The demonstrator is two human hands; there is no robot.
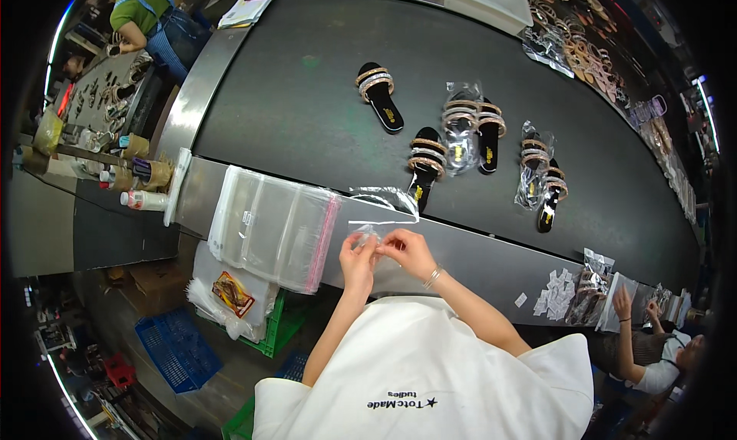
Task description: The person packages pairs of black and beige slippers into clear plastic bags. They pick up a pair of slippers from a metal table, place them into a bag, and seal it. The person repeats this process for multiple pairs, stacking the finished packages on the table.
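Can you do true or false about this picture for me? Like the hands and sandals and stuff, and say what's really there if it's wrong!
1. The person's two hands are far apart. False: the left hand and right hand are close together, at a bit of clear plastic.
2. A bracelet is on the right wrist. True.
3. The stack of clear bags lies left of the hands. True.
4. All the sandals are bright green. False: the sandals have black soles and sparkly bands.
5. Small white labels lie right of the hands. True.
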